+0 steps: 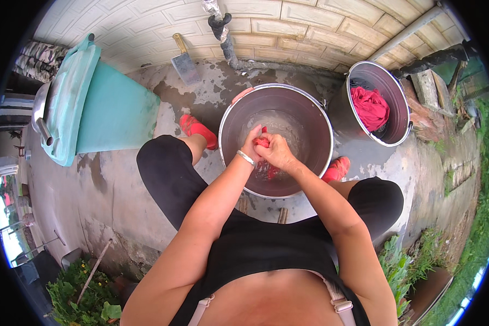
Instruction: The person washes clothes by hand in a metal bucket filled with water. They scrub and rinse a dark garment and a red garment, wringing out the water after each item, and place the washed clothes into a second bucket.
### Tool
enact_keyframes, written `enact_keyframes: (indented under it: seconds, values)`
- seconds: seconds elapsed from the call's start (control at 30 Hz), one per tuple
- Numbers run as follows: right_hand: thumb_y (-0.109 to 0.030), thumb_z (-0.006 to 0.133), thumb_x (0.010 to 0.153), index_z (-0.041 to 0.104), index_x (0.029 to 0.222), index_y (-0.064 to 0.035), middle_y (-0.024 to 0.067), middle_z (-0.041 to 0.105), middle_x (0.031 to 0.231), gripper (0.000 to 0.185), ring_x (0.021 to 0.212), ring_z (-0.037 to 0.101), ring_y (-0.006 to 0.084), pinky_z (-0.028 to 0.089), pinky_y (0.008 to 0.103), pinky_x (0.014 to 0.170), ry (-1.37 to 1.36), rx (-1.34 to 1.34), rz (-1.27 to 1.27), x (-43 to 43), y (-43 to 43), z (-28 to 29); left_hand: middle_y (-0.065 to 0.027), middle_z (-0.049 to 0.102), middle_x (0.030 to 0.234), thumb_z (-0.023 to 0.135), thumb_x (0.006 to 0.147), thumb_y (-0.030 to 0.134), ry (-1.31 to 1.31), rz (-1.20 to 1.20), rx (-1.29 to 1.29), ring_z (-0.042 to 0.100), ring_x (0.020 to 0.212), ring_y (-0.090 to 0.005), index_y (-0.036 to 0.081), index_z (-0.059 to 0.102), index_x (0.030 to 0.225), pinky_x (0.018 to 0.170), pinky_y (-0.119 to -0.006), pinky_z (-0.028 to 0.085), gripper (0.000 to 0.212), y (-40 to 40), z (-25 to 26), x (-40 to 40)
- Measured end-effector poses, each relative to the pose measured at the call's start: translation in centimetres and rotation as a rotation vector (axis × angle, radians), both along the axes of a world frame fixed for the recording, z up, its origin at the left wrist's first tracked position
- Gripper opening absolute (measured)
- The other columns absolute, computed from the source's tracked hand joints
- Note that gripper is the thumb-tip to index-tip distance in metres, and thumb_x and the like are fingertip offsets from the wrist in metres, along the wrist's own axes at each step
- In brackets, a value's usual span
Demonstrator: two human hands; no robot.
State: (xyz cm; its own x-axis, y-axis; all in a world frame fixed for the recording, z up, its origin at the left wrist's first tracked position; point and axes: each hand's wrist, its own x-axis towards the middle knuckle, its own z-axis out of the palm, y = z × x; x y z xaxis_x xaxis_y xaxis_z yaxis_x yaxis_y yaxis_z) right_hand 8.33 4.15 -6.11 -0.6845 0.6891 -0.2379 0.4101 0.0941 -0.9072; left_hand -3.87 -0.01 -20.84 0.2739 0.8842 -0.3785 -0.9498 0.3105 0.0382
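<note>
Both hands are close together over a large metal bucket [236,171] that has water [287,122] in it. My left hand [252,142], with a silver bangle [245,158] at the wrist, grips a wet red cloth [262,142]. From the other side my right hand [279,150] is closed on the same cloth. Part of the red fabric hangs below the hands into the bucket, and my fingers hide much of the rest. An orange-red patch [243,95] shows on the bucket's far left rim.
A second metal bucket [342,110] with bunched crimson cloth [370,108] stands to the right. At the left is a turquoise wheeled bin [114,110] with a metal pan [40,108] on its lid. A cleaver [186,67] leans at the tiled wall [265,38], near a pipe [229,51].
</note>
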Motion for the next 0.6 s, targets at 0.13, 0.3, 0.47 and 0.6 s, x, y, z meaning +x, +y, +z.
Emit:
enact_keyframes:
  seconds: [0.13,0.3,0.47,0.6]
  values:
    - [-0.032,0.059,0.075,0.066,0.081,-0.0021,0.0215,0.061,0.067,0.031,0.072,0.062,0.0372,0.048,0.0431,0.073,0.019,0.029,-0.021,-0.4,-2.9,-0.1,-0.0143,0.061,0.085,0.046,0.088,0.039,0.351,-0.147,-0.255,0.06,0.079,-0.0275,0.003,0.058,0.089,0.078,-0.04,0.049,0.038,1.5,5.2,0.6]
    - [-0.035,0.053,0.081,0.065,0.07,-0.0005,0.0263,0.06,0.072,0.038,0.072,0.06,0.0433,0.048,0.048,0.071,-0.131,0.198,-0.227,-1.2,-1.4,-3.0,-0.0129,0.062,0.086,0.043,0.089,0.038,0.103,0.017,-0.059,0.061,0.079,-0.0269,0.005,0.059,0.091,0.076,-0.041,0.05,0.036,-0.3,1.6,2.4]
    - [-0.037,0.056,0.079,0.067,0.087,-0.002,0.0256,0.062,0.089,0.038,0.088,0.061,0.0384,0.047,0.0442,0.079,-0.605,-0.027,-0.408,0.9,5.6,-8.8,-0.0102,0.06,0.098,0.048,0.088,0.02,0.455,0.113,-0.4,0.058,0.093,-0.0185,0.001,0.055,0.104,0.082,-0.032,0.046,0.026,2.1,6.8,7.8]
    - [-0.039,0.062,0.076,0.055,0.114,-0.0096,0.0226,0.054,0.115,0.048,0.109,0.051,0.0349,0.044,0.0425,0.088,-0.68,0.095,-0.281,2.2,6.2,-9.9,-0.0097,0.053,0.122,0.046,0.089,0.04,0.71,-0.18,-0.644,0.044,0.12,-0.0234,0.01,0.05,0.118,0.103,-0.051,0.023,0.042,3.2,7.8,0.7]
